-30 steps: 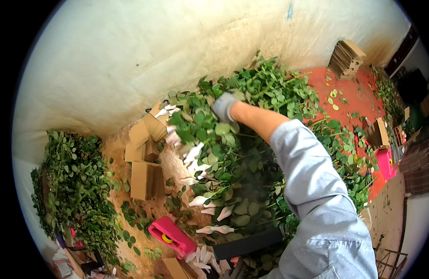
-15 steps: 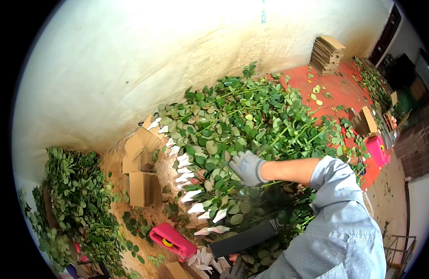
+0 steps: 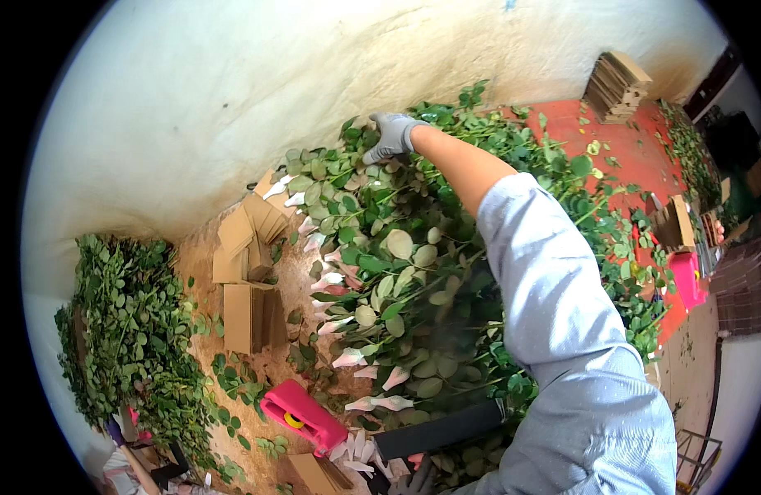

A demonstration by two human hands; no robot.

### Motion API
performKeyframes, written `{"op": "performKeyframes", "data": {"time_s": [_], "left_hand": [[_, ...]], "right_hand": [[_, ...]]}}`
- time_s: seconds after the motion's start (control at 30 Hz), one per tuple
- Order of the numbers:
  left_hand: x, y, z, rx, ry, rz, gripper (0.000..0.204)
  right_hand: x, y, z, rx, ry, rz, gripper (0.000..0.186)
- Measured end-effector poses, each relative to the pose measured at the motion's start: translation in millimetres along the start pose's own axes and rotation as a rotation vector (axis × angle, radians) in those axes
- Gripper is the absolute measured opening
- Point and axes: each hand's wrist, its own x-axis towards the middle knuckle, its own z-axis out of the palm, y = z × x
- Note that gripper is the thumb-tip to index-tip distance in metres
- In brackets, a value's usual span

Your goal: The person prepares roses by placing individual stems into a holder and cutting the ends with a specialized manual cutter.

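A broad pile of leafy rose stems (image 3: 446,239) lies on the table, its flower heads in white sleeves (image 3: 349,358) pointing left. My right hand (image 3: 390,139), in a grey glove, reaches across to the pile's far edge near the wall. Its thumb and fingers are apart over the leaves, and no stem shows between them. My left hand (image 3: 415,480), also gloved in grey, is cut off by the lower edge, beside a long dark block (image 3: 438,431) and a small pink piece. Its grip is unclear.
A pink tape dispenser (image 3: 304,417) with a yellow core stands left of the dark block, near loose white sleeves (image 3: 356,450). Folded cardboard pieces (image 3: 252,318) stand farther left. More leafy stems (image 3: 133,330) heap up there, near another person's arm (image 3: 137,470). A cardboard stack (image 3: 618,87) is far right.
My right hand has moved from the middle of the pile, up and left, to its far edge. The view has shifted slightly, and another person's arm now shows at lower left.
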Motion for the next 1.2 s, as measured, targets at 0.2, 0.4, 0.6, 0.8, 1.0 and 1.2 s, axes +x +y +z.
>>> {"op": "performKeyframes", "data": {"time_s": [0.2,0.4,0.6,0.8,1.0,1.2], "left_hand": [[0,3,-2,-0.014,-0.018,-0.020,0.050],[5,4,-6,-0.042,0.005,-0.022,0.050],[2,9,-11,-0.044,0.028,-0.011,0.050],[-14,16,-15,-0.052,0.032,0.011,0.050],[-24,31,-42,-0.084,0.118,0.041,0.049],[-25,40,-49,-0.074,0.192,0.091,0.041]], "right_hand": [[33,-16,84,-0.308,-0.237,0.045,0.139],[14,-20,84,-0.429,-0.380,-0.106,0.110],[-60,-50,72,-0.602,-0.287,-0.337,0.045],[-151,-91,-4,-0.713,0.152,-0.433,0.039],[-306,-88,32,-0.875,0.515,-0.251,0.071],[-425,-76,81,-0.764,-0.020,-0.154,0.058]]}}
